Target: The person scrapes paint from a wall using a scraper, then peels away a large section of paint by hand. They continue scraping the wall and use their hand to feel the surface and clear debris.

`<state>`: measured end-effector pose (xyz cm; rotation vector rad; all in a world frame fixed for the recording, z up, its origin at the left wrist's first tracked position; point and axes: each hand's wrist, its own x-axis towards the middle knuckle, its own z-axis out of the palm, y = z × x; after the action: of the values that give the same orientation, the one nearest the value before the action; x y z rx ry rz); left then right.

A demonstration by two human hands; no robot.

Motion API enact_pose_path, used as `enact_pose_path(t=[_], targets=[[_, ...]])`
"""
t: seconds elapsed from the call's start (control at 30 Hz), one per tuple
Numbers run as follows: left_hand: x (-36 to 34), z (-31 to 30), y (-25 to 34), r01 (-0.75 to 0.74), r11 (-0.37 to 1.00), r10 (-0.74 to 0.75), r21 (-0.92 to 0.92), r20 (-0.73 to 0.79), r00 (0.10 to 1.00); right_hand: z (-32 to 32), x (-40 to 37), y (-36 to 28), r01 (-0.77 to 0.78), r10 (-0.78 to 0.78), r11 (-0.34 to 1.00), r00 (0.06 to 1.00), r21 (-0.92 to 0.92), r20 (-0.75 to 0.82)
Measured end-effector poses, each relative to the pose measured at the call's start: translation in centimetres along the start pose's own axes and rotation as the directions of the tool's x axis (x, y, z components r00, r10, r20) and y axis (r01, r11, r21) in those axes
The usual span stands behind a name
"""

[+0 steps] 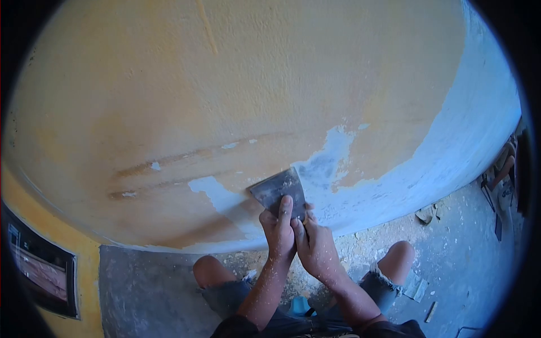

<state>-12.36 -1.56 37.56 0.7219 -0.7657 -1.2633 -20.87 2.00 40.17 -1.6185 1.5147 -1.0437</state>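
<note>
Both hands are closed on one wide-bladed scraper (280, 190), its dark, dusty metal blade tilted up against the wall. My left hand (278, 230) grips it with the thumb laid along the blade. Close beside it, my right hand (314, 239) is wrapped around the lower right part; the handle is hidden by the fingers. The blade's upper edge meets the wall (186, 107), which has yellowish paint with a bare whitish patch (329, 158) just right of the blade. Another bare patch (217, 194) lies to the left. Paint flecks cling to both forearms.
Paint chips (360, 248) litter the grey floor (152, 287) along the wall's foot. My knees are bent on either side of my arms. A dark-framed panel (42, 270) stands at the lower left. At the far right, part of another person (501, 169) shows.
</note>
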Motion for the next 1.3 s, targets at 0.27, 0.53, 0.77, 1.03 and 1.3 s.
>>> enact_pose_path(t=[0.27,0.53,0.77,1.03,1.3], targets=[[0.6,0.5,0.2,0.020,0.999,-0.020,-0.026,-0.015,1.000,-0.2,0.0,-0.3,0.073,-0.073,0.997,0.996,-0.003,-0.051],[0.9,1.4,1.6,-0.059,0.997,0.058,-0.053,-0.010,0.998,-0.5,0.5,-0.8,0.086,-0.086,0.996,0.996,-0.028,0.003],[0.0,-1.0,-2.7,-0.046,0.999,0.045,-0.011,-0.065,0.997,1.2,-0.5,2.5,0.040,-0.041,0.999,0.999,-0.024,-0.030],[-0.7,-0.2,-2.2,-0.014,1.000,0.013,-0.011,-0.108,0.994,0.9,-0.9,1.9,0.008,-0.008,1.000,1.000,-0.016,0.003],[-0.6,-1.5,-3.1,0.050,0.993,-0.058,-0.106,-0.074,0.996,1.4,-1.4,2.8,-0.001,0.001,1.000,1.000,-0.015,0.002]])
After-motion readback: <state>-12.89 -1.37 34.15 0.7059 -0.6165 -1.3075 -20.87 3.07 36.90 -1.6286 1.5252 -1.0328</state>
